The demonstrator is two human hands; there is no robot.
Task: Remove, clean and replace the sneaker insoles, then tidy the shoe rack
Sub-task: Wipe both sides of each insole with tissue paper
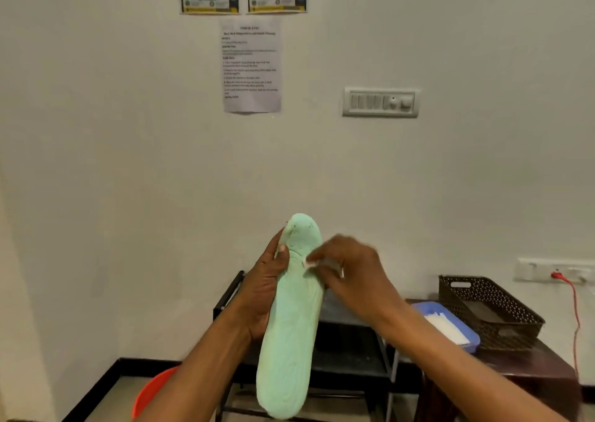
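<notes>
A long mint-green insole (pixel 291 325) is held upright in front of me, toe end up. My left hand (pixel 262 288) grips its left edge, thumb across the upper part. My right hand (pixel 349 270) presses a small white wipe (pixel 309 263) against the insole's right edge near the toe. Below and behind the insole stands the black metal shoe rack (pixel 347 344); no shoes show on it.
A blue tray (pixel 449 323) with white wipes and a dark woven basket (pixel 489 312) sit on a dark brown table (pixel 531 367) at the right. An orange bucket (pixel 151 392) is on the floor at lower left. A red cable (pixel 574 312) hangs from a wall socket.
</notes>
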